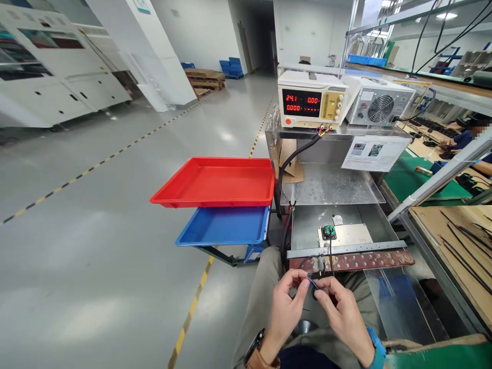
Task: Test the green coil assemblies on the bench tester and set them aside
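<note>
In front of the metal fixture, my left hand [285,307] pinches the thin wire ends of a black cable [313,283]. Small touches of red and blue show at its fingertips. My right hand [345,312] closes thumb and fingers on the same cable, a little to the right. Just beyond both hands runs a brown strip [359,261] with rows of round metal studs. Behind it lies a silver metal plate [351,234] carrying a round black-and-green connector [329,232]. A black cable drops from that connector toward my hands; whether it is the held one I cannot tell.
A power supply [312,100] with red digits stands on the upper shelf, beside a grey unit with a fan [380,108]. To the left, a red tray [230,179] sits above a blue tray [223,226]. Black cables [467,256] lie on the right bench. A person works far right.
</note>
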Motion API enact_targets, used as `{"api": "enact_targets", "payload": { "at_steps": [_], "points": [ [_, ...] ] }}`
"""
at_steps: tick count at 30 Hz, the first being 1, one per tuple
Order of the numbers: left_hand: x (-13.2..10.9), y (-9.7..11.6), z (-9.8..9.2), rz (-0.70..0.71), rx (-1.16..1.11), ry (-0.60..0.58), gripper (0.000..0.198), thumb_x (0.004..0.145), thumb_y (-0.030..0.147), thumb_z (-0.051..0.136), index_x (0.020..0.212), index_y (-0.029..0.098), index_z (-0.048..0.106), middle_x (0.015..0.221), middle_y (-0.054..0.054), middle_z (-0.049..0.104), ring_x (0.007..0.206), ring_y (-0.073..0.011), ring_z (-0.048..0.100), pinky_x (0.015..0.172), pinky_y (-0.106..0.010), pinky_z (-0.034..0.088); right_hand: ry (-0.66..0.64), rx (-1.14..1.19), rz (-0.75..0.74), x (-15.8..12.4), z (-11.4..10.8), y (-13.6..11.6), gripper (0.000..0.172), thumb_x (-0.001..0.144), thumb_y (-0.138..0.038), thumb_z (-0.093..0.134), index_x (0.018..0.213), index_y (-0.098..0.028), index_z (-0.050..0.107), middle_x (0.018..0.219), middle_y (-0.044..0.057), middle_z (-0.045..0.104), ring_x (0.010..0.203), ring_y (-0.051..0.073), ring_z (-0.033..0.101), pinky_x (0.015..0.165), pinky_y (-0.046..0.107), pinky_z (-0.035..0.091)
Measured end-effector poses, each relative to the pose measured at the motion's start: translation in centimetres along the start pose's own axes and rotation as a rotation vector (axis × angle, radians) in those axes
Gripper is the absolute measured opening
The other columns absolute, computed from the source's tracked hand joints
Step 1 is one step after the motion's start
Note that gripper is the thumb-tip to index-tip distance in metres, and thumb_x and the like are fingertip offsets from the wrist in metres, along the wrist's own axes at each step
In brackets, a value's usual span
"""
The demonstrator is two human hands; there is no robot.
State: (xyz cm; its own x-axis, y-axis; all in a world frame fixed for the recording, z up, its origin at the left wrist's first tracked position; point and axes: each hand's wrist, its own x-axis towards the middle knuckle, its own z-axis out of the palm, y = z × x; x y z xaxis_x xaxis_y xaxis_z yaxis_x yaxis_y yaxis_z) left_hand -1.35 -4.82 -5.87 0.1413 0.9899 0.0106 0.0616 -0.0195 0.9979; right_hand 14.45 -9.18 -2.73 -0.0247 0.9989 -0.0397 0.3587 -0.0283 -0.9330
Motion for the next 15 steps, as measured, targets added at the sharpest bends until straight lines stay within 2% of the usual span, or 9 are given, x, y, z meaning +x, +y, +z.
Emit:
{"api": "enact_targets", "payload": {
  "at_steps": [4,7,9,11,13,15],
  "points": [
    [-0.3,0.1,-1.4,0.059,0.025,-0.174,0.02,0.093,0.039,0.059,0.099,0.019,0.06,0.091,-0.003,0.064,0.084,-0.0169,0.06,0.079,-0.029,0.049,-0.013,-0.106,-0.1,-0.8,0.1,-0.6,0.026,0.104,-0.038,0.048,0.104,-0.02,0.067,0.083,0.001,0.067,0.072,0.014,0.058,0.068,0.024,0.04],
    [-0.1,-0.2,-2.3,0.025,0.003,-0.293,0.023,0.091,0.04,0.061,0.099,0.019,0.061,0.089,-0.003,0.063,0.083,-0.0164,0.06,0.079,-0.029,0.049,-0.03,-0.109,-0.089,-0.8,0.6,0.0,0.026,0.104,-0.037,0.048,0.1,-0.02,0.068,0.079,0.001,0.067,0.07,0.014,0.059,0.066,0.024,0.039],
    [0.0,-1.1,-2.6,-0.009,0.014,-0.314,0.027,0.09,0.041,0.06,0.103,0.018,0.061,0.09,-0.003,0.064,0.083,-0.0165,0.06,0.079,-0.03,0.05,-0.041,-0.105,-0.05,-0.5,1.4,0.8,0.028,0.104,-0.037,0.047,0.097,-0.02,0.068,0.08,0.002,0.068,0.071,0.016,0.061,0.068,0.024,0.04],
    [0.1,-2.4,-2.7,-0.046,0.078,-0.224,0.03,0.092,0.04,0.057,0.112,0.018,0.06,0.093,-0.004,0.065,0.084,-0.0171,0.061,0.079,-0.031,0.05,-0.025,-0.108,0.007,-0.1,2.3,2.0,0.029,0.103,-0.039,0.046,0.098,-0.02,0.068,0.081,0.003,0.069,0.072,0.017,0.061,0.067,0.025,0.04],
    [-0.1,-3.8,-2.6,-0.076,0.17,-0.074,0.034,0.093,0.037,0.052,0.12,0.017,0.057,0.095,-0.005,0.066,0.086,-0.018,0.063,0.078,-0.033,0.051,0.017,-0.105,0.07,0.4,3.4,3.2,0.027,0.102,-0.04,0.048,0.097,-0.02,0.066,0.078,0.004,0.068,0.068,0.018,0.06,0.064,0.026,0.039],
    [-0.4,-5.0,-2.5,-0.068,0.262,0.02,0.033,0.093,0.034,0.051,0.121,0.017,0.057,0.098,-0.006,0.067,0.088,-0.0192,0.065,0.079,-0.035,0.053,0.054,-0.081,0.116,1.1,4.5,4.2,0.024,0.1,-0.039,0.05,0.094,-0.02,0.063,0.073,0.003,0.067,0.063,0.019,0.058,0.061,0.027,0.037]
  ]
}}
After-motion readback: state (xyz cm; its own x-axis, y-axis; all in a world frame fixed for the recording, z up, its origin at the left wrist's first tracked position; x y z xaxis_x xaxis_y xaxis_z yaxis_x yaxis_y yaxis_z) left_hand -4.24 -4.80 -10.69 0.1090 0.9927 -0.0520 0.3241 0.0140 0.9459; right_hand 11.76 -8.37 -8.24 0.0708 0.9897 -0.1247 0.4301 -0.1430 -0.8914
